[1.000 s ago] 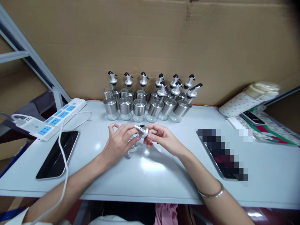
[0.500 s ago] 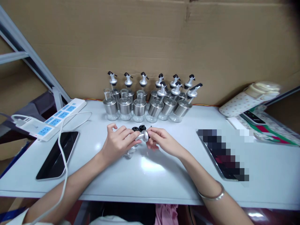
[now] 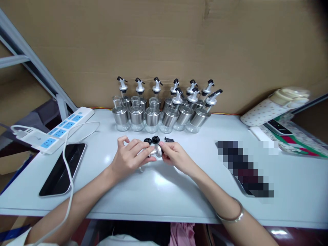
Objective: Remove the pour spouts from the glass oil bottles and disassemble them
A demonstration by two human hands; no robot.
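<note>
In front of the bottles, my left hand [image 3: 130, 155] is closed around the narrow end of a silver pourer spout [image 3: 158, 151], whose round base faces right. My right hand [image 3: 176, 157] pinches a small black part at that base; its fingers mostly cover it. Under my left hand another silver piece [image 3: 141, 168] shows only in part. Just beyond my fingers lie two round black stoppers, one left [image 3: 148, 140] and one right [image 3: 155, 139]. A small black lever [image 3: 169, 139] lies beside them.
Several glass-and-steel bottles stand in rows behind, many with pourers; three in front [image 3: 137, 115] have bare necks. On the left are a power strip [image 3: 61, 130], a white cable and a dark tablet [image 3: 64, 171]. A dotted flask [image 3: 266, 111] and a blurred-out device [image 3: 246, 171] lie right.
My right hand has drawn in against the spout's base, its fingers closing up there. The black lever, mostly covered before, now shows on the table.
</note>
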